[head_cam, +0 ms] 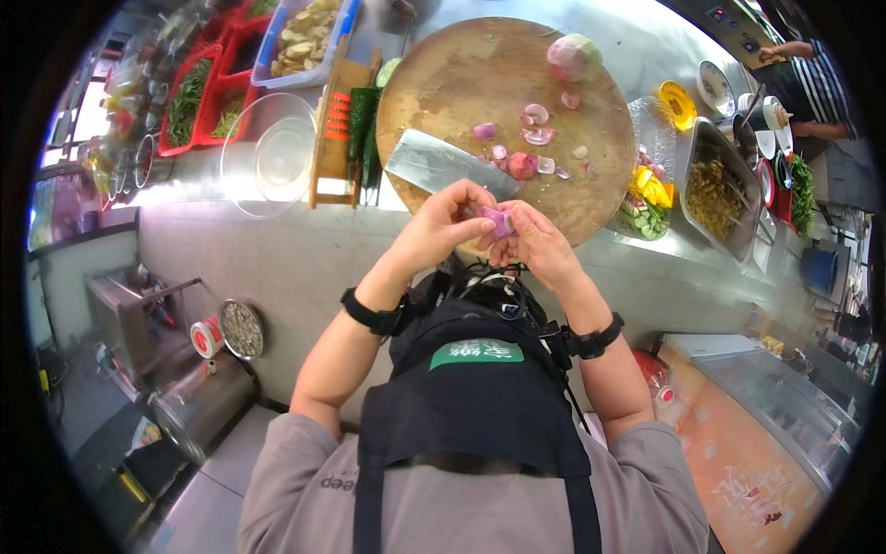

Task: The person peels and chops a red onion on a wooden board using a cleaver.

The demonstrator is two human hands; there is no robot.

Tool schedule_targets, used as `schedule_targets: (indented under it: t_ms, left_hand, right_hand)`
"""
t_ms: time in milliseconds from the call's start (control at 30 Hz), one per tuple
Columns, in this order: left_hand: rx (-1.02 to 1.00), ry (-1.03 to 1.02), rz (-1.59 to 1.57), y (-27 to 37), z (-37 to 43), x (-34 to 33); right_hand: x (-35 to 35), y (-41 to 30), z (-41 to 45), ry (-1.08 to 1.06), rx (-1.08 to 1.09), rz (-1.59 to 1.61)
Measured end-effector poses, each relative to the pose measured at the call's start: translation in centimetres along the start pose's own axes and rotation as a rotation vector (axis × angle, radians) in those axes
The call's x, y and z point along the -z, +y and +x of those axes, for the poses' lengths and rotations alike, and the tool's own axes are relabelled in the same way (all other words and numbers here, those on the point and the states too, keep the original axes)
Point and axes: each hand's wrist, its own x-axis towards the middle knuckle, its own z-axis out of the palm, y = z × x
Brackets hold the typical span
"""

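My left hand [453, 221] and my right hand [543, 239] meet at the near edge of a round wooden chopping block [457, 76]. Between their fingertips is a piece of purple onion [496, 221], gripped from both sides. Beyond my left hand, a cleaver [443, 165] lies flat on the block; its handle end is hidden by the hands. Loose onion layers [538, 136] and a small reddish round piece [522, 166] lie near the blade. At the block's far right sits a round pink-and-green vegetable [574, 57].
Left of the block are cucumbers [361, 124], a wooden rack [332, 166], a clear bowl [277, 156] and a tub of pale slices [304, 34]. To the right stand a clear container of cut vegetables [651, 194] and a steel tray [747, 253]. Another person [803, 83] stands far right.
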Motion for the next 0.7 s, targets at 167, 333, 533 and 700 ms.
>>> schedule_targets:
  t_ms: [167,333,533,700]
  left_hand:
    - [0.015,0.006,-0.301,-2.6,-1.9,1.3]
    - [0.047,0.034,-0.075,-3.5,-3.1,2.3]
    - [-0.069,0.105,-0.344,-4.9,-4.3,4.1]
    - [-0.059,0.221,-0.235,-6.0,-4.3,4.6]
  right_hand:
    - [-0.8,2.4,0.3,0.109,-0.027,-0.131]
    - [-1.7,3.0,1.0,0.26,-0.038,-0.346]
    - [1.3,5.7,-0.2,0.448,0.401,-1.728]
    - [2.5,5.7,1.8,0.408,0.29,-1.922]
